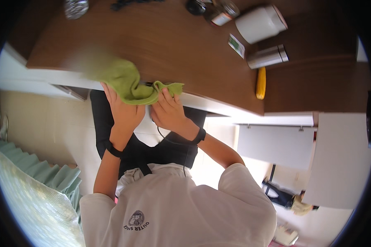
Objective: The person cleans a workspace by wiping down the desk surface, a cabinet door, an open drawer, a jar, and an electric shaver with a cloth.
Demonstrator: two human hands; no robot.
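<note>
A green cloth (123,77) is bunched between my two hands at the front edge of a brown wooden table (173,52). My left hand (123,108) grips the cloth's lower left part, its fingertips partly covered by the fabric. The narrower right end of the cloth is pinched in my right hand (170,108). A blur hides the cloth's upper left part. Both wrists wear black bands, and a thin dark cable hangs by the right one.
At the table's right stand or lie a steel flask (267,57), a yellow corn cob (261,83), a white container (259,24), a small card (236,45) and a glass jar (224,14). Crumpled clear plastic (76,8) is at the far left. Another person (284,197) is in the background.
</note>
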